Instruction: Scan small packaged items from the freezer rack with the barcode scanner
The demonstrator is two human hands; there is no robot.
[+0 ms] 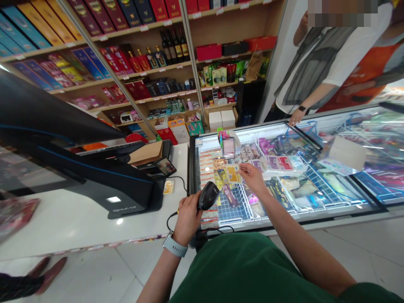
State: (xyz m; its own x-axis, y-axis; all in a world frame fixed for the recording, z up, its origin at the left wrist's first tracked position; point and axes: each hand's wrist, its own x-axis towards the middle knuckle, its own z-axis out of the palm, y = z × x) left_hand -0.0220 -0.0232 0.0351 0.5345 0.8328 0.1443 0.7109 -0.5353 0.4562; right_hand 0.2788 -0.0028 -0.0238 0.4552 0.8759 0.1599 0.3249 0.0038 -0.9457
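Note:
My left hand (188,213), with a light watch on its wrist, is wrapped round a black handheld scanner (208,196). The scanner's head points up and to the right, over the freezer's left edge. My right hand (251,176) pinches the right edge of a small yellow-and-white packet (234,173). That packet is above the glass-topped freezer (331,221), a little to the right of the scanner. Several purple, red and white packets (278,163) lie just right of my right hand. A similar yellow packet (168,187) lies on the white counter (139,231).
A large black monitor (126,185) stands on the counter at left, beside an open black box (158,158). A white box (345,153) rests on the freezer. Across it, a person's hand (296,116) touches the edge. Stocked shelves (148,27) line the back.

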